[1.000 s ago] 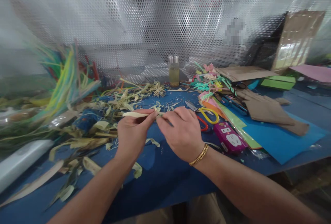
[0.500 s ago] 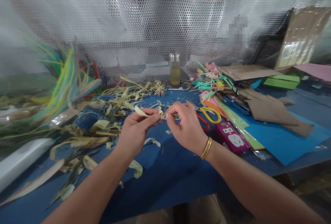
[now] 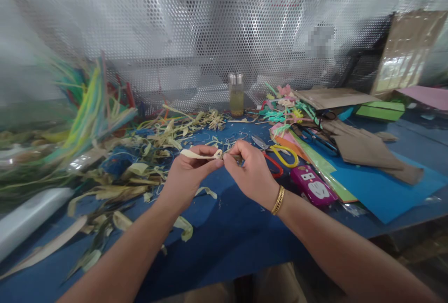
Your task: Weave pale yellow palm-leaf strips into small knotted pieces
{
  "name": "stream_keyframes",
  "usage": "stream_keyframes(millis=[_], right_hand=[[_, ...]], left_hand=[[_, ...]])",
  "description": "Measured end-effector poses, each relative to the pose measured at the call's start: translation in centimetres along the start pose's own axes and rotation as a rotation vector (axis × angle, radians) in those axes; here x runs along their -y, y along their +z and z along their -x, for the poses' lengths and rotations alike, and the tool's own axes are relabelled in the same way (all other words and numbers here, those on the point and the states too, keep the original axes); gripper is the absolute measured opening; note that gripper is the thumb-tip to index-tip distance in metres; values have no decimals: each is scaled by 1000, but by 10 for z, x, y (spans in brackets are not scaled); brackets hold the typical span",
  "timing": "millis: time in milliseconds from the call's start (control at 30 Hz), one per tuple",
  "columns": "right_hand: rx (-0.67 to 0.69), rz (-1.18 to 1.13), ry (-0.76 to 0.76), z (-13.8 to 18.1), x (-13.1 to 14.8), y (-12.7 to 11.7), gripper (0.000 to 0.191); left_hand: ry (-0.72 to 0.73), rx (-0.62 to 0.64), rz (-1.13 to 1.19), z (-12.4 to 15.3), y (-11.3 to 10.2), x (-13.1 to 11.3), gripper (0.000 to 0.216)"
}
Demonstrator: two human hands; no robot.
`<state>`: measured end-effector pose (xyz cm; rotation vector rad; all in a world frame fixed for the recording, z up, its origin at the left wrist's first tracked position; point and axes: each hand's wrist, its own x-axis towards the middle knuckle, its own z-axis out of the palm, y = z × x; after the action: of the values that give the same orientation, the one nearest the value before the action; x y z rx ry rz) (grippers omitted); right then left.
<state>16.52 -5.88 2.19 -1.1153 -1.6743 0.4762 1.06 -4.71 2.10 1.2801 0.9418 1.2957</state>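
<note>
My left hand (image 3: 187, 177) is closed, thumb and fingers pinching a pale, dried leaf strip (image 3: 198, 155). Its free end sticks out to the left over my fingers, and a small curl shows where the fingertips meet. My right hand (image 3: 250, 167), with a gold bracelet on the wrist, pinches at the same spot, its fingertips touching the curled end of the strip. What exactly lies between the right fingertips is partly hidden. Just beyond my right hand lie scissors (image 3: 285, 156) with one yellow and one red handle loop.
Loose dried leaf strips (image 3: 122, 191) cover the left of the blue table (image 3: 224, 256). A glass bottle (image 3: 236, 100) stands at the back. To the right are a purple power strip (image 3: 312, 186), blue paper (image 3: 378, 195), cardboard pieces (image 3: 367, 151) and colourful paper flowers (image 3: 283, 107).
The strip's free end has dropped from a raised slant to nearly level. My left fingertips have moved slightly right, closer against the right ones. More of the scissors' blade shows.
</note>
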Motion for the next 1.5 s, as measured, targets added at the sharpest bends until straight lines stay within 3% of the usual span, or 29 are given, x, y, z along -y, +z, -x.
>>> stream_keyframes(millis=[267, 500, 633, 800, 933, 1167, 1333, 1500], right_hand=[[26, -109, 43, 1, 0, 2, 22], [147, -704, 365, -5, 2, 2, 27], [137, -726, 417, -6, -2, 4, 34], [156, -596, 381, -4, -9, 7, 38], [134, -633, 390, -5, -6, 4, 31], [145, -732, 396, -12, 1, -8, 34], [139, -812, 286, -14, -4, -13, 12], [154, -828, 206, -13, -8, -11, 22]], left_hand=[[-32, -75, 53, 1, -1, 2, 20], [-206, -117, 252, -1, 1, -5, 20], [-228, -146, 297, -3, 1, -8, 21], [-210, -153, 289, -5, 0, -5, 22], [-193, -185, 279, -7, -2, -4, 24], [-155, -232, 243, -11, -2, -4, 22], [-115, -286, 283, -14, -5, -3, 22], [-107, -295, 295, -16, -9, 0, 23]])
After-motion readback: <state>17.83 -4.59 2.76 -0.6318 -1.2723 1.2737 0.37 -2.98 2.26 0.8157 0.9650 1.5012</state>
